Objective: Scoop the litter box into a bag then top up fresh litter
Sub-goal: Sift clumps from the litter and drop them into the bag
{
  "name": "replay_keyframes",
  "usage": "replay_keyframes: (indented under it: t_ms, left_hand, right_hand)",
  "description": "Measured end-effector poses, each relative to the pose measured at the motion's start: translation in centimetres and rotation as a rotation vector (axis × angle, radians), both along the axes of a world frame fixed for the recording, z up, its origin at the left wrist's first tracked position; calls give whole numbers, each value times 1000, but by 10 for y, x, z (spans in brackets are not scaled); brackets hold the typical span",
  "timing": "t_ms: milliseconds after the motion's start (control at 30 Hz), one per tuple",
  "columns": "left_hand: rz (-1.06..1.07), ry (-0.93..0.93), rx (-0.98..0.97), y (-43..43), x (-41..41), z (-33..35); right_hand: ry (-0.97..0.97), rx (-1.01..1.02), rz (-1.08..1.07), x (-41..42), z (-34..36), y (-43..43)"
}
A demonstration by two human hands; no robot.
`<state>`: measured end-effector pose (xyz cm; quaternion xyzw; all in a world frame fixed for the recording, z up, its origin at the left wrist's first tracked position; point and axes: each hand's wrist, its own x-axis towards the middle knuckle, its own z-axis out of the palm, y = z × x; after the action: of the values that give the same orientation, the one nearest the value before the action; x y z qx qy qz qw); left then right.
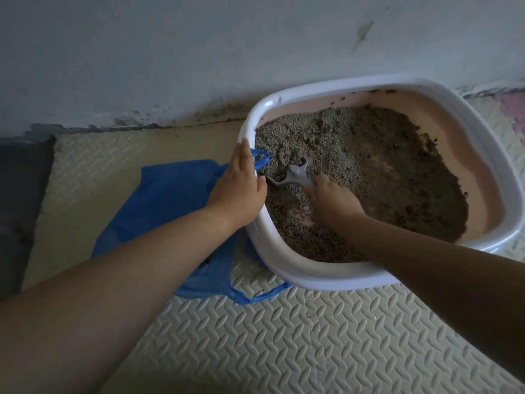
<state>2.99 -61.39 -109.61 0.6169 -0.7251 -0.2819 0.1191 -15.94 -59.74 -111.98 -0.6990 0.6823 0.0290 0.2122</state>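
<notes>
A white litter box (426, 89) with a pink inner wall stands on the floor against the wall, holding grey-brown litter (369, 166). My right hand (332, 200) grips the handle of a grey scoop (292, 176), whose head is dug into the litter near the box's left side. My left hand (241, 186) rests on the box's left rim with straight fingers, and a blue loop handle of the bag lies under them. The blue plastic bag (164, 200) lies on the floor left of the box, partly under my left arm.
Cream foam floor mats (284, 336) with a raised pattern cover the floor. A pale blue-grey wall (170, 52) with chipped paint along its base runs behind the box. A dark grey surface (20, 194) lies at the far left.
</notes>
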Motion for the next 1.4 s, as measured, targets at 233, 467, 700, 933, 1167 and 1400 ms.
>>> replay_keyframes:
  t_ms: [233,467,700,933,1167,1400]
  left_hand:
    - [10,-7,16,1,1,1]
    - [5,-14,0,-2,4,-5]
    - [-11,-9,-15,-2,3,-5]
    - [-10,-34,-19,-3,3,-4]
    - [-5,-23,-1,-4,3,-6]
    - [-6,-18,-3,-4,4,-7]
  right_hand:
    - [-140,-136,-147,-38,22,14]
    - [-149,-273,-227,-79,53,38]
    - [-97,-319,-253,-86,69,62]
    - [-78,-355,-262,-87,82,63]
    - [-51,-332,-247,-84,88,66]
    - [-48,-338,-232,-82,89,65]
